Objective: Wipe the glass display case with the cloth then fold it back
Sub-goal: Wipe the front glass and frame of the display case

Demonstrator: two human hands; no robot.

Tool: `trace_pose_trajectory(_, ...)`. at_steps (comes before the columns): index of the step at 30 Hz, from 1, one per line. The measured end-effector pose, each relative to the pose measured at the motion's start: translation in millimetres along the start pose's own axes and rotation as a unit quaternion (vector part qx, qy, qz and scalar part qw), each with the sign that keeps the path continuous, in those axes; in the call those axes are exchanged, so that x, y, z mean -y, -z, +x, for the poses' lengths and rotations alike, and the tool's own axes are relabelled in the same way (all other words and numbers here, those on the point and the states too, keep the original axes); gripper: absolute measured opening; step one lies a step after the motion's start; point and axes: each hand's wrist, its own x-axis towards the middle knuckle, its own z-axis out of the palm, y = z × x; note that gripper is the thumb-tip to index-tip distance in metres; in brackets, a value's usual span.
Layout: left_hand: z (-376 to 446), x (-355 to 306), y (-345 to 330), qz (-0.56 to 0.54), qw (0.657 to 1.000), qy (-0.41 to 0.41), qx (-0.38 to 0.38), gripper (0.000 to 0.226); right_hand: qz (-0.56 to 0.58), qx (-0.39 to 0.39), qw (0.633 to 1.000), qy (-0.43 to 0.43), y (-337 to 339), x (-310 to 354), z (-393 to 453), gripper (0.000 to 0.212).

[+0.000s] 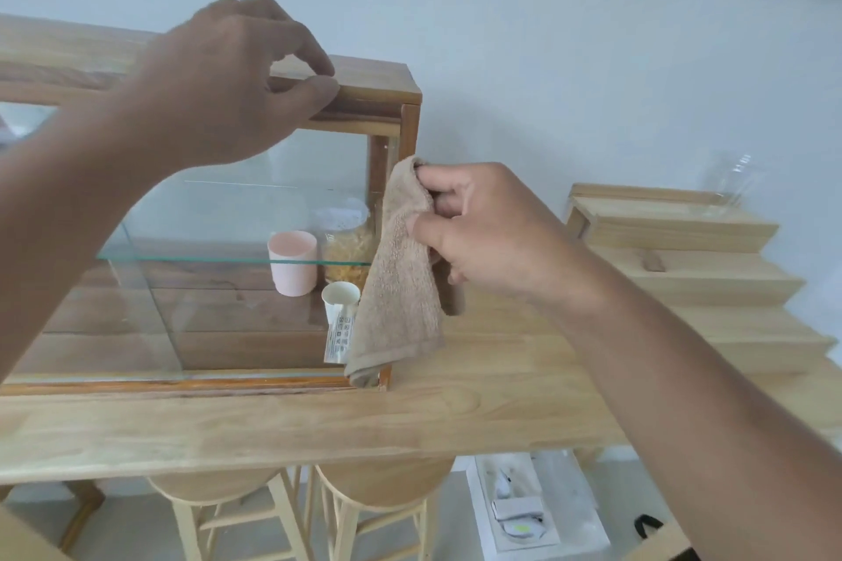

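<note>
Glass display case (255, 205), one, wood-framed, stands on the bench (478, 378); inside are two cups and one jar. Right hand (483, 232) pinches one tan cloth (401, 282) hanging against the case's right front corner. Left hand (228, 82) rests on its wooden top, fingers loosely curled, gripping nothing.

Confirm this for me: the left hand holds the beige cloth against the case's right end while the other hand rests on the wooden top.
Not quite: the hands are swapped. In the head view the right hand holds the beige cloth against the right end of the glass display case, while the left hand rests on its wooden top.
</note>
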Motion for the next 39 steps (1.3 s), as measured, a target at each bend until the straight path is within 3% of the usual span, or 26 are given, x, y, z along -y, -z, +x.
trace_pose_trajectory(9,-18,23,-7,-0.033,0.998,-0.044,-0.039,0.037,-0.071,-0.215,0.968,0.11,-39,27,28,0.016)
trace_pose_trajectory(16,-25,24,-12,-0.004,0.998,-0.044,-0.046,0.039,-0.107,-0.268,0.946,0.15,-46,37,39,0.031)
trace_pose_trajectory(22,-28,18,-13,-0.002,0.999,-0.008,-0.047,0.035,-0.135,-0.305,0.932,0.14,-47,28,30,0.032)
trace_pose_trajectory(28,-27,8,-6,0.008,1.0,0.021,0.016,0.033,-0.106,-0.339,0.926,0.124,-53,12,21,0.033)
trace_pose_trajectory(34,-14,14,29,0.034,0.984,0.019,0.174,0.041,-0.094,-0.375,0.916,0.108,-65,11,20,0.013)
trace_pose_trajectory(36,-8,28,43,0.068,0.977,0.044,0.195,0.041,-0.098,-0.372,0.917,0.107,-65,17,20,0.015)
trace_pose_trajectory(39,-15,57,55,0.133,0.97,0.067,0.19,0.059,-0.115,-0.362,0.918,0.116,-65,33,29,0.017)
